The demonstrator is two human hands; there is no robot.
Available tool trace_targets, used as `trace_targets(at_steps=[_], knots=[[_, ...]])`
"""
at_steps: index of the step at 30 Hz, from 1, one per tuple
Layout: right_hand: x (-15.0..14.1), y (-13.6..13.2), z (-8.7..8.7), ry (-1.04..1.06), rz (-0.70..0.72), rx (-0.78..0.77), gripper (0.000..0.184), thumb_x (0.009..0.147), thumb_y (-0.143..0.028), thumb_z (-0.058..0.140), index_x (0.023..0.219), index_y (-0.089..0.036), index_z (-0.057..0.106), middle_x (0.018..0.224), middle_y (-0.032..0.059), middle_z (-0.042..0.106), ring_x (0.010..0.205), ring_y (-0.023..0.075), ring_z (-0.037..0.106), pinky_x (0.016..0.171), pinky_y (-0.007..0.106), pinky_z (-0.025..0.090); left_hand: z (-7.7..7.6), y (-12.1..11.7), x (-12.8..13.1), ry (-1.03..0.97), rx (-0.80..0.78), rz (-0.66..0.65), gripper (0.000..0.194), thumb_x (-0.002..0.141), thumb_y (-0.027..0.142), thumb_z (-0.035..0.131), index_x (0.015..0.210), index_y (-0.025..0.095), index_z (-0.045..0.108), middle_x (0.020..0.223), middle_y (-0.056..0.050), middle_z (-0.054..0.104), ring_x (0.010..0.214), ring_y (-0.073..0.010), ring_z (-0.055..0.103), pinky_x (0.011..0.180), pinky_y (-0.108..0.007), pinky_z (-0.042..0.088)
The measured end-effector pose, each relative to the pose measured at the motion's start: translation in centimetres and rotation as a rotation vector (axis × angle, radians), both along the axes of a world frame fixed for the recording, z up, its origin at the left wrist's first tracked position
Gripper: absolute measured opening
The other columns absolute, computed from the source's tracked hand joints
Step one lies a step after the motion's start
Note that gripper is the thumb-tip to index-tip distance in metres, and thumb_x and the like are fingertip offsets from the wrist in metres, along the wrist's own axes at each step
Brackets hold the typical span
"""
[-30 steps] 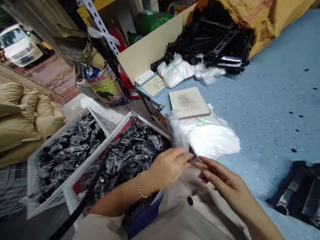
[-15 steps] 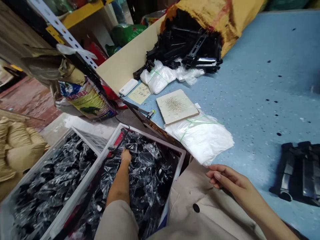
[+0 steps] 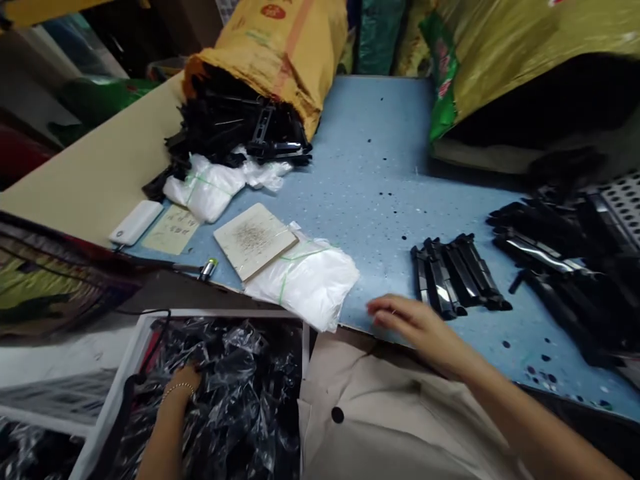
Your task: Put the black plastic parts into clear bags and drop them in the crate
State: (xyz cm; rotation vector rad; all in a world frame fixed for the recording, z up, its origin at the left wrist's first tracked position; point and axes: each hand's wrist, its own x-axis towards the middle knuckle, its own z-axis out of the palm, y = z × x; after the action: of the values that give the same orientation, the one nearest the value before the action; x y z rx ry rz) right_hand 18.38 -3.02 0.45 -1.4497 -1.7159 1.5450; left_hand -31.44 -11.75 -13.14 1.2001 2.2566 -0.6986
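My left hand [image 3: 184, 380], with a beaded bracelet at the wrist, is down among black parts in clear plastic bags [image 3: 240, 393]; its fingers are hidden against them. These bagged parts fill a white crate [image 3: 113, 400] below the table. Over the table's front edge hovers my right hand [image 3: 403, 313], fingers stretched out and holding nothing. Just left of it lies a stack of white plastic bags [image 3: 315, 277] tied with green string, a square board [image 3: 255, 240] resting on it. To its right, several black plastic parts [image 3: 455, 277] lie side by side.
An orange sack [image 3: 280, 47] spills black parts at the back left. A yellow sack [image 3: 525, 60] gapes at the back right above a pile of black parts [image 3: 585, 267]. A white power bank [image 3: 136, 222] and a handwritten note [image 3: 171, 230] lie near the left panel.
The view has swung right, bringing the yellow sack and the right-hand pile into sight. My right hand has moved from my apron to over the table edge. My left hand stays in the crate.
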Motion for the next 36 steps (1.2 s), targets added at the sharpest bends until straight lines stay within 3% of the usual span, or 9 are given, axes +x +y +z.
trace_targets(at_steps=[4, 7, 9, 12, 17, 21, 25, 32, 36], knots=[[6.2, 2.7, 2.8, -0.819, -0.14, 0.179, 0.032, 0.093, -0.04, 0.045, 0.105, -0.018, 0.065, 0.092, 0.0102, 0.066, 0.082, 0.0237, 0.064, 0.071, 0.033, 0.046, 5.4, 3.2, 6.3, -0.265, 0.037, -0.07, 0.035, 0.085, 0.045, 0.041, 0.081, 0.017, 0.062, 0.08, -0.003, 0.068, 0.081, -0.0153, 0.065, 0.077, -0.024, 0.047], [7.2, 2.9, 2.8, -1.296, -0.003, 0.122, 0.036, 0.094, -0.044, 0.045, 0.089, -0.013, 0.062, 0.078, 0.0122, 0.063, 0.074, 0.0281, 0.063, 0.059, 0.031, 0.039, 10.6, 4.8, 15.0, -0.756, 0.371, -0.166, 0.038, 0.083, 0.053, 0.046, 0.085, 0.018, 0.061, 0.08, -0.002, 0.065, 0.075, -0.0111, 0.058, 0.073, -0.021, 0.046], [6.5, 2.4, 2.0, -1.374, 0.078, 0.207, 0.038, 0.093, -0.047, 0.046, 0.091, -0.012, 0.06, 0.085, 0.0123, 0.063, 0.075, 0.0273, 0.063, 0.054, 0.027, 0.034, 12.7, 6.0, 21.1, -0.846, 0.674, -0.291, 0.035, 0.086, 0.047, 0.043, 0.088, 0.018, 0.062, 0.088, -0.004, 0.065, 0.081, -0.0102, 0.057, 0.079, -0.022, 0.047], [5.6, 1.3, 0.8, -1.34, 0.113, 0.407, 0.033, 0.091, -0.045, 0.05, 0.094, -0.014, 0.058, 0.094, 0.0097, 0.061, 0.081, 0.0233, 0.063, 0.051, 0.024, 0.026, 12.9, 8.2, 27.1, -0.584, 0.961, -0.546, 0.034, 0.082, 0.044, 0.053, 0.093, 0.013, 0.063, 0.1, -0.012, 0.062, 0.095, -0.0179, 0.055, 0.087, -0.033, 0.047], [6.5, 0.7, -0.6, -1.269, 0.124, 0.488, 0.026, 0.09, -0.039, 0.05, 0.085, -0.015, 0.057, 0.089, 0.007, 0.059, 0.079, 0.0189, 0.06, 0.053, 0.025, 0.025, 11.5, 11.0, 27.1, -0.608, 0.753, -0.502, 0.032, 0.091, 0.03, 0.036, 0.088, 0.015, 0.064, 0.095, -0.009, 0.063, 0.087, -0.0133, 0.057, 0.082, -0.028, 0.046], [7.2, 1.2, -1.1, -1.037, 0.047, 0.402, 0.027, 0.091, -0.038, 0.045, 0.093, -0.016, 0.061, 0.095, 0.0061, 0.061, 0.087, 0.0197, 0.059, 0.059, 0.025, 0.032, 12.2, 12.2, 25.0, -0.906, 0.645, -0.151, 0.023, 0.079, 0.036, 0.06, 0.071, 0.014, 0.059, 0.078, -0.001, 0.062, 0.071, -0.0062, 0.053, 0.069, -0.02, 0.042], [6.4, 1.4, -0.5, -0.493, -0.124, 0.204, 0.038, 0.086, -0.05, 0.051, 0.103, -0.018, 0.062, 0.1, 0.0051, 0.062, 0.089, 0.0179, 0.058, 0.069, 0.025, 0.042, 12.7, 12.8, 24.4, -1.143, 0.513, 0.166, 0.031, 0.068, 0.04, 0.069, 0.068, 0.012, 0.056, 0.064, 0.003, 0.054, 0.059, -0.002, 0.045, 0.06, -0.016, 0.037], [-1.2, 1.0, 0.4, 0.631, -0.327, -0.519, 0.044, 0.074, -0.053, 0.069, 0.093, -0.014, 0.062, 0.089, 0.0085, 0.066, 0.082, 0.0181, 0.064, 0.076, 0.028, 0.051, 11.8, 12.9, 25.1, -1.113, 0.486, 0.179, 0.036, 0.059, 0.039, 0.075, 0.07, 0.012, 0.054, 0.067, 0.002, 0.056, 0.058, -0.0015, 0.046, 0.055, -0.015, 0.035], [-5.3, 2.2, -0.7, 0.86, -0.317, -0.552, 0.037, 0.072, -0.044, 0.075, 0.089, -0.013, 0.065, 0.096, 0.0093, 0.068, 0.091, 0.0192, 0.065, 0.082, 0.029, 0.051, 12.2, 12.5, 25.3, -1.227, 0.518, 0.217, 0.031, 0.064, 0.034, 0.071, 0.077, 0.013, 0.053, 0.071, 0.002, 0.059, 0.062, -0.0034, 0.053, 0.059, -0.016, 0.041]])
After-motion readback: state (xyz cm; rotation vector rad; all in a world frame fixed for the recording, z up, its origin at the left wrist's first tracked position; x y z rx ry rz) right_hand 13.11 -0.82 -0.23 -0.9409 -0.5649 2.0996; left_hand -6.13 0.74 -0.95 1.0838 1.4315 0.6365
